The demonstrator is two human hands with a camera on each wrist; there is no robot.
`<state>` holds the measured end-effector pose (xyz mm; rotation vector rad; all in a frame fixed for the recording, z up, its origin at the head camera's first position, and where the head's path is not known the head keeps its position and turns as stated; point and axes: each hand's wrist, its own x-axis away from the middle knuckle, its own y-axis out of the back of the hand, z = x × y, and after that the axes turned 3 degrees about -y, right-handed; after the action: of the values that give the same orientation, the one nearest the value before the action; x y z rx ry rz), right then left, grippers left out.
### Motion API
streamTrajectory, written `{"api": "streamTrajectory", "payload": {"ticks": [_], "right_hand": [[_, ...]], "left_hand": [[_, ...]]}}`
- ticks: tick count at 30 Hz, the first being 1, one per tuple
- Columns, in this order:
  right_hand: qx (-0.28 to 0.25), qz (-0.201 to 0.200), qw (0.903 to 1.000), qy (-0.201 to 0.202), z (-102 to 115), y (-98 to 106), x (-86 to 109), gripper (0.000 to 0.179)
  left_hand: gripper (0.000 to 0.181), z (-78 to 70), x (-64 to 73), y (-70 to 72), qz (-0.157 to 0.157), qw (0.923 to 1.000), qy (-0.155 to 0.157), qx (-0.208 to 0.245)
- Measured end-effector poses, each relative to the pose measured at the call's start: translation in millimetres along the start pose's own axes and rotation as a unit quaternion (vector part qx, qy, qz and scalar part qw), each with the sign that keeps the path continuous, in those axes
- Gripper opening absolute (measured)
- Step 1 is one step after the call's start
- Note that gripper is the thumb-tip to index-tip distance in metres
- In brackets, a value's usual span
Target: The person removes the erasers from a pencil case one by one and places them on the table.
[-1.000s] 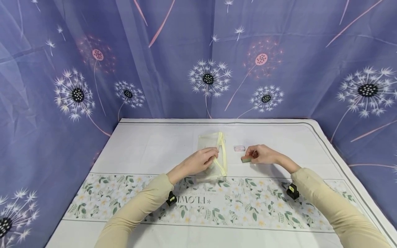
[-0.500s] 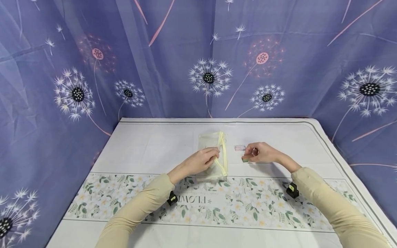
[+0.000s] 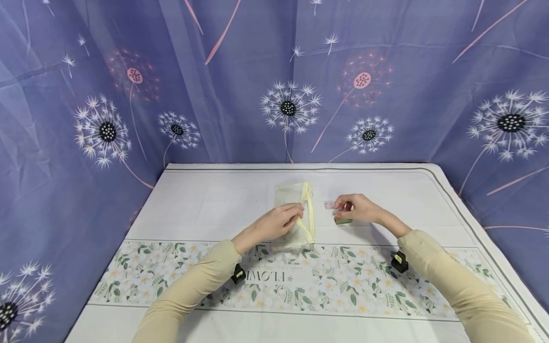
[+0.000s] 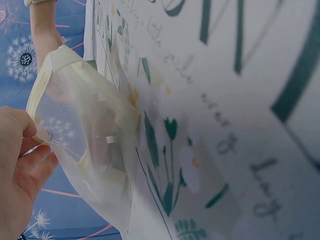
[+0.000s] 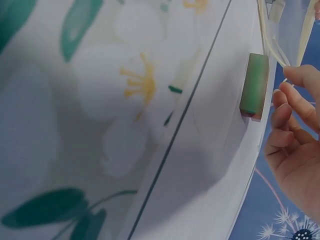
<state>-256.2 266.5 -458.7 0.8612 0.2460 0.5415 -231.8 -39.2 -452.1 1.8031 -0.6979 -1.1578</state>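
Note:
A sheer mesh pouch [image 3: 284, 193] with a pale yellow zip edge lies mid-table. My left hand [image 3: 276, 222] pinches its zip edge between thumb and fingers, holding the mouth apart, as the left wrist view also shows. Some pale shapes inside the pouch [image 4: 102, 145] are blurred by the mesh. To the right, a small green block [image 3: 343, 221] with reddish sides rests on the table. My right hand [image 3: 358, 208] hovers over it, fingers loosely bent; the right wrist view shows the block [image 5: 255, 85] apart from them. Beside these fingertips lies a small pinkish block [image 3: 329, 205], partly covered.
The white table cover [image 3: 214, 200] has a floral band [image 3: 334, 281] across its front part. Behind and at both sides hangs a blue curtain [image 3: 240, 95] with dandelion prints. A black device is worn at each wrist.
My right hand has let go of the green block and shifted slightly up and left, toward the pinkish block. The left hand and pouch have stayed in place.

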Motion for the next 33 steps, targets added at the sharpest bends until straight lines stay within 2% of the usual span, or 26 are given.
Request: {"api": "streamTrajectory", "payload": {"ticks": [7,15,20,28,33], "right_hand": [[-0.002,-0.005,1.0,-0.001,4.2,-1.4,-4.5,0.017],[-0.037,0.0,0.9991,-0.02,6.8,-5.5,-11.3,0.021],[-0.034,0.004,0.9991,-0.024,7.9,-7.9,-13.9,0.019],[-0.052,0.028,0.9983,-0.003,13.1,-10.3,-15.5,0.021],[-0.05,0.028,0.9983,0.005,16.0,-9.9,-17.6,0.02]], "left_hand": [[0.015,0.0,0.3,0.9,-0.006,1.0,-0.005,0.002],[0.016,1.0,2.3,0.1,0.004,1.0,0.007,-0.003],[0.016,1.2,2.1,0.1,-0.002,1.0,0.001,0.001],[0.016,1.0,2.7,-0.8,0.001,1.0,0.002,0.0],[0.015,0.9,1.8,-1.9,-0.008,0.9999,-0.007,-0.002]]}}
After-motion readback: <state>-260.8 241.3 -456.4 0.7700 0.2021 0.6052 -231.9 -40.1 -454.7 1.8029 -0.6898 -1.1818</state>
